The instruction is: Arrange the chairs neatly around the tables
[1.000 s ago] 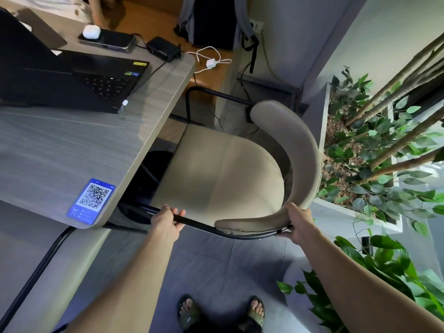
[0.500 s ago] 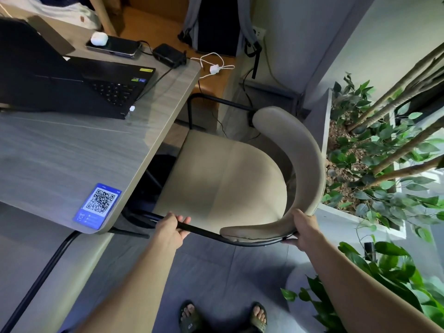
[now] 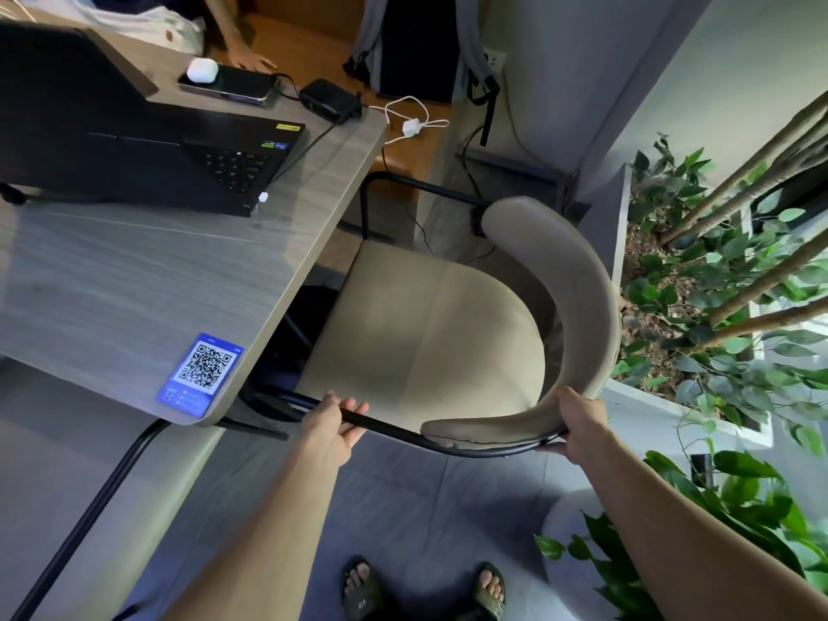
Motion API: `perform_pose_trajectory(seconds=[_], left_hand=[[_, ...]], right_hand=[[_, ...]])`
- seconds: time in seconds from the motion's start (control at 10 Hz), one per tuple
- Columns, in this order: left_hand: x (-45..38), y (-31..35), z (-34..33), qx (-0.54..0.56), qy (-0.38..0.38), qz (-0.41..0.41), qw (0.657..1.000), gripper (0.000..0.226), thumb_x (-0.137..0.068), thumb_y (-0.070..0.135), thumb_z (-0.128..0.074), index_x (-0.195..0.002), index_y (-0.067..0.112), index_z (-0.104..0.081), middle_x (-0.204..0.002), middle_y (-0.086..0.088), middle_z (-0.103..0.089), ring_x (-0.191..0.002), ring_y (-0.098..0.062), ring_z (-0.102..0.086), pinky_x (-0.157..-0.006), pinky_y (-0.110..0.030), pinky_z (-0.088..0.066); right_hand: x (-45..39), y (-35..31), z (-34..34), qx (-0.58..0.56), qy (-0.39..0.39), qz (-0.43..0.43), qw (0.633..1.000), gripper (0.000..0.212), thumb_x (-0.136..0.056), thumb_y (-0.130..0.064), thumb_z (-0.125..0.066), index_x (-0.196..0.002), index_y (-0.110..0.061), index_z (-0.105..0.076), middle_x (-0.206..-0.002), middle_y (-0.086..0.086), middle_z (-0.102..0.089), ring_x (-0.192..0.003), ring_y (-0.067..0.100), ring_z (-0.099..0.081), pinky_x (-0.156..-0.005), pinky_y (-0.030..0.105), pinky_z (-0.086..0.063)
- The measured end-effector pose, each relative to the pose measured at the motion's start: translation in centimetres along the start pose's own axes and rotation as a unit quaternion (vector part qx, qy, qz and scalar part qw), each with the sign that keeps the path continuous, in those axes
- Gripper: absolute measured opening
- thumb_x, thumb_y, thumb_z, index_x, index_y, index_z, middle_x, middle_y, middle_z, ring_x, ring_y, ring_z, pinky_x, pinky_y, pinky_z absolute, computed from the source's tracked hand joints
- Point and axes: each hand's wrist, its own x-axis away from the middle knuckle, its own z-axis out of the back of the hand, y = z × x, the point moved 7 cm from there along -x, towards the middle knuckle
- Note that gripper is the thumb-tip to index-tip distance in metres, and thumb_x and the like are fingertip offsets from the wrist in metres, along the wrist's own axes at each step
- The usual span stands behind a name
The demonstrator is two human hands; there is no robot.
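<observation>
A beige padded chair [image 3: 430, 333] with a curved backrest and a black tube frame stands at the right end of the grey wood-grain table [image 3: 134, 298], its seat partly under the table edge. My left hand [image 3: 331, 428] grips the black armrest tube on the near side. My right hand [image 3: 578, 423] holds the near end of the curved backrest and the frame beneath it. The chair's legs are hidden below the seat.
A black laptop [image 3: 148, 150], a phone with a white earbud case [image 3: 224, 82], a charger and a QR sticker [image 3: 201, 374] lie on the table. Another person's hand [image 3: 251, 60] rests at the far end. A white planter with leafy plants [image 3: 726, 316] stands close on the right. A second beige seat [image 3: 89, 508] sits at lower left.
The chair and both hands sit slightly lower and nearer in view than a second ago. Another person's hand has come into view at the table's far end. My grips are unchanged.
</observation>
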Motion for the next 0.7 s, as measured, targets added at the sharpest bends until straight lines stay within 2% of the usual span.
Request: perform_pose_trajectory(seconds=[0.1,0.2,0.3,0.4,0.5,0.6,0.7], left_hand=[[-0.2,0.2,0.0,-0.013,0.004,0.000,1.000,0.022,-0.103,0.020,-0.044,-0.116,0.005,-0.053,-0.090,-0.008,-0.056,-0.116,-0.030,-0.061,-0.097,-0.046,-0.051],[-0.3,0.4,0.1,-0.020,-0.001,-0.003,1.000,0.032,-0.103,0.019,-0.043,-0.131,0.006,-0.049,-0.092,-0.009,-0.056,-0.122,-0.032,-0.059,-0.098,-0.047,-0.050],[-0.3,0.4,0.1,-0.029,-0.003,-0.003,1.000,0.031,-0.103,0.020,-0.042,-0.131,0.007,-0.051,-0.094,-0.009,-0.059,-0.118,-0.032,-0.061,-0.097,-0.047,-0.051],[0.0,0.3,0.5,-0.091,-0.002,0.005,0.996,0.025,-0.103,0.027,-0.043,-0.105,0.006,-0.055,-0.117,-0.011,-0.063,-0.107,-0.030,-0.062,-0.092,-0.045,-0.051],[0.7,1.5,2.3,-0.244,0.046,-0.037,0.968,0.037,-0.100,0.030,-0.046,-0.127,0.006,-0.054,-0.117,-0.014,-0.063,-0.095,-0.027,-0.060,-0.087,-0.041,-0.050],[3.2,4.8,3.0,-0.379,0.092,-0.123,0.913,0.034,-0.097,0.025,-0.048,-0.118,0.001,-0.058,-0.101,-0.013,-0.059,-0.078,-0.025,-0.056,-0.076,-0.035,-0.047],[6.9,7.6,1.5,-0.373,0.041,-0.188,0.908,0.019,-0.097,0.024,-0.046,-0.091,0.010,-0.058,-0.093,-0.008,-0.061,-0.064,-0.017,-0.054,-0.060,-0.027,-0.044]], right_hand=[[0.2,0.2,-0.1,-0.015,-0.004,0.010,1.000,0.044,-0.091,-0.017,-0.050,-0.133,-0.008,-0.040,-0.129,0.016,-0.052,-0.109,0.035,-0.054,-0.060,0.053,-0.056],[0.5,0.6,-0.1,-0.020,-0.012,0.012,1.000,0.045,-0.091,-0.019,-0.049,-0.134,-0.010,-0.038,-0.130,0.016,-0.051,-0.113,0.035,-0.055,-0.059,0.050,-0.055],[0.6,0.8,0.1,-0.029,-0.018,0.012,0.999,0.049,-0.088,-0.026,-0.054,-0.132,-0.012,-0.039,-0.129,0.015,-0.052,-0.117,0.035,-0.055,-0.064,0.052,-0.058],[1.0,1.3,0.1,-0.050,-0.006,-0.009,0.999,0.057,-0.087,-0.036,-0.060,-0.134,-0.011,-0.042,-0.130,0.014,-0.054,-0.118,0.034,-0.055,-0.077,0.056,-0.058],[2.8,1.1,1.0,0.018,0.058,0.015,0.998,0.071,-0.087,-0.044,-0.064,-0.141,-0.007,-0.034,-0.143,0.018,-0.043,-0.125,0.038,-0.048,-0.099,0.053,-0.049],[6.2,-1.3,2.3,0.086,0.094,0.089,0.988,0.071,-0.092,-0.036,-0.060,-0.145,-0.003,-0.028,-0.148,0.023,-0.033,-0.130,0.042,-0.042,-0.106,0.045,-0.038],[8.4,-3.1,2.6,0.106,0.061,0.124,0.985,0.070,-0.086,-0.042,-0.058,-0.140,-0.001,-0.039,-0.143,0.021,-0.043,-0.120,0.041,-0.052,-0.101,0.049,-0.048]])
